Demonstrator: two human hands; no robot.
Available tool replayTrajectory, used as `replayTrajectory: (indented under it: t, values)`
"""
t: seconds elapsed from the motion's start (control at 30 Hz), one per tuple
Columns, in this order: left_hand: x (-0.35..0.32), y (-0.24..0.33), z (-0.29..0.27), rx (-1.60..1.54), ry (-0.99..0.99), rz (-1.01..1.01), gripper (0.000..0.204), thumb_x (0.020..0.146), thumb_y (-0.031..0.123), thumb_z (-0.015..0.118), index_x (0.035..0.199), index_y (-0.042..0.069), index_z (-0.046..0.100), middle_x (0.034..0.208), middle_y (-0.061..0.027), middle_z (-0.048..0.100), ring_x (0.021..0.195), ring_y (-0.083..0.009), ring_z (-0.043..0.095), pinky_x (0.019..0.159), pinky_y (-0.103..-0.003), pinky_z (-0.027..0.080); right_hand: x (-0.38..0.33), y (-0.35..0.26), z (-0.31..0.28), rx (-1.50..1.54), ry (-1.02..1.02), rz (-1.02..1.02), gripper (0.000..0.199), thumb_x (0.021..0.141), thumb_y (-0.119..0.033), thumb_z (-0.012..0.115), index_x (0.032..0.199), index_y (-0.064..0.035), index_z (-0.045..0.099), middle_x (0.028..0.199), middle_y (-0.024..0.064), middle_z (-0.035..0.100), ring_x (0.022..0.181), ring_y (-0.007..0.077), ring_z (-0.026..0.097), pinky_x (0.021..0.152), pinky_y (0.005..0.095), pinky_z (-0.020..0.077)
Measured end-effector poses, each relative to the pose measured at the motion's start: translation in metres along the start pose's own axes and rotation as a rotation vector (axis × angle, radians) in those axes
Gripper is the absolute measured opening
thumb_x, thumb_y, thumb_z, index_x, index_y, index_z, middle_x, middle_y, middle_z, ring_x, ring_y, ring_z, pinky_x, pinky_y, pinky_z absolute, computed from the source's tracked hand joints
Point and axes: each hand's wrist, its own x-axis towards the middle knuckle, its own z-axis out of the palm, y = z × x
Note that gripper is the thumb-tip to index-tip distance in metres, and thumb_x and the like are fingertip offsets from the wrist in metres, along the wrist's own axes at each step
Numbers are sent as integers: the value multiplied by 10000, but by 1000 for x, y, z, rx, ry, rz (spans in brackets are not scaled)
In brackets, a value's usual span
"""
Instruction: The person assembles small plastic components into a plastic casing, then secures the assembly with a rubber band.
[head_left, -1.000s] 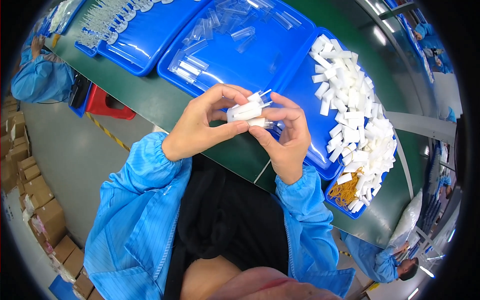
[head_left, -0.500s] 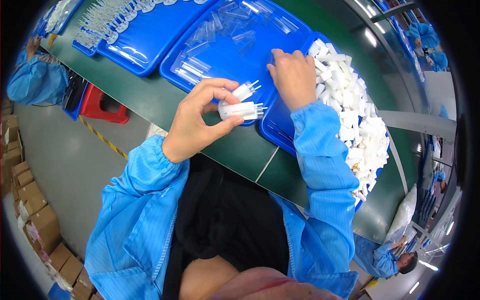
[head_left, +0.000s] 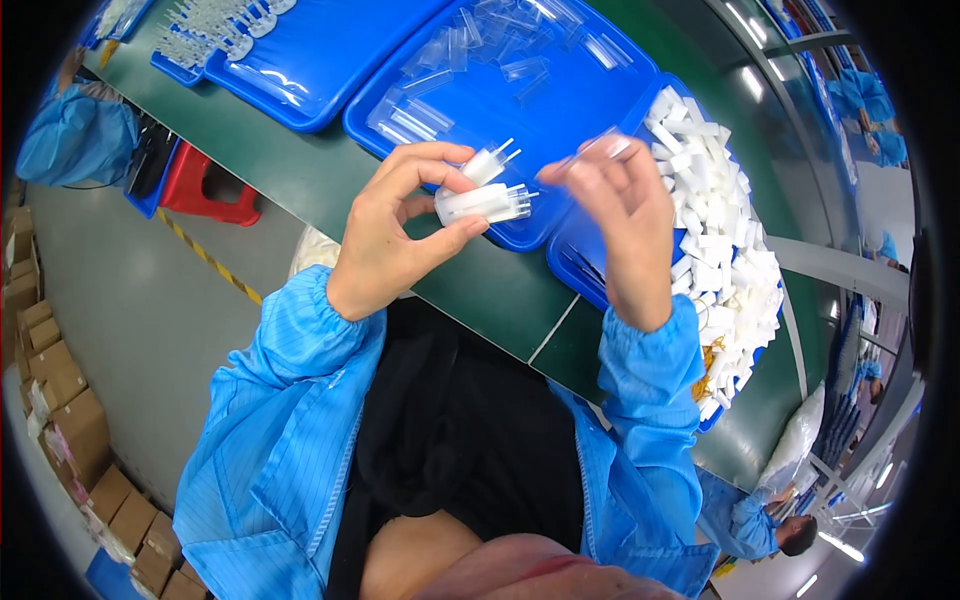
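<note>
My left hand (head_left: 385, 225) is closed around two white pieces in clear plastic sleeves (head_left: 482, 204), one above the other. Thin white prongs stick out of their right ends. To the right, my right hand (head_left: 635, 215) is raised over the edge of the blue tray (head_left: 560, 115), slightly smeared by motion. Its fingertips pinch a thin clear plastic sleeve (head_left: 590, 149), whose outline is faint. More clear sleeves (head_left: 425, 118) lie loose in that tray. Beside my right hand a large heap of white blocks (head_left: 715, 240) fills another blue tray.
A further blue tray (head_left: 300, 60) stands at the far left, with rows of white pronged parts (head_left: 215, 30) beyond it. Dark thin tools (head_left: 585, 265) lie in the tray below my right hand. A red stool (head_left: 215, 190) and cardboard boxes (head_left: 75, 430) stand on the floor.
My right hand has lifted out of the blue tray toward me, now with a clear sleeve in its fingers. My left hand keeps its hold on the white pieces. The view has shifted slightly.
</note>
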Motion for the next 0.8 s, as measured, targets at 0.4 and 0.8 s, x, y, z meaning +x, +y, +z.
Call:
replayTrajectory:
  t: [0.4,0.8]
  values:
    - [5,2,17,90,21,29,290,804,-1,787,1057,17,647,1270,-115,585,1130,-234,635,852,-327,602,-26,25,-2,72,-41,-62,353,905,-134,757,1131,4,524,1010,105,689,946,132,659,925,295,487]
    - [6,10,31,300,-67,71,276,791,2,785,1031,22,650,1237,-132,619,1085,-244,655,793,-323,599,-31,25,-27,287,148,188,547,926,-166,733,1396,-37,483,942,74,658,775,110,636,613,220,490]
